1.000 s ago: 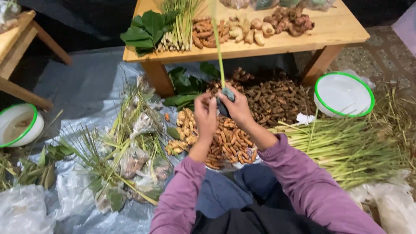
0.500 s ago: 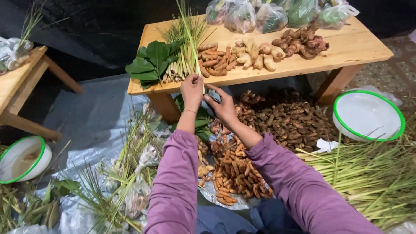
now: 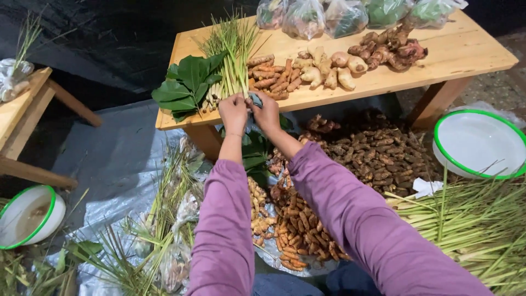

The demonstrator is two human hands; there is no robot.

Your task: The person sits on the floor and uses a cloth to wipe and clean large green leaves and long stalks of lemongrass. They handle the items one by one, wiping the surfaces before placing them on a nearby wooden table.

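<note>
Wooden table (image 3: 471, 52): a pale plank top on angled legs, spanning the upper half of the view, with produce laid in groups along it.
Plastic sheet (image 3: 109, 164): grey, spread over the ground under and in front of the table.
Loose lemongrass pile (image 3: 471, 225): long green stalks lying on the ground at right, below the right bowl.
Dark root heap (image 3: 378, 151): brown rhizomes piled on the ground under the table's right half.
Orange turmeric heap (image 3: 296, 230): small orange-brown roots on the ground between the person's two purple sleeves.
Right bowl (image 3: 479, 143): white enamel with a green rim, on the ground beside the table leg.
Left bowl (image 3: 24, 216): same kind, at the left edge of the view.
Bagged greens (image 3: 339, 13): clear plastic bags along the table's far edge.
Leaf stack (image 3: 186, 85): broad green leaves at the table's left front corner.
Ginger group (image 3: 329, 66): pale knobs at mid-table, with reddish galangal-like roots further right.
Lemongrass bundle (image 3: 235, 52): upright-lying stalks on the table between the leaf stack and a small turmeric pile, base ends toward the front edge.
Left hand (image 3: 233, 112): at the bundle's base, fingers curled and pinching the stalk ends.
Right hand (image 3: 267, 113): touching the left hand, fingers closed around a small blue-grey item; what it is cannot be told.
</note>
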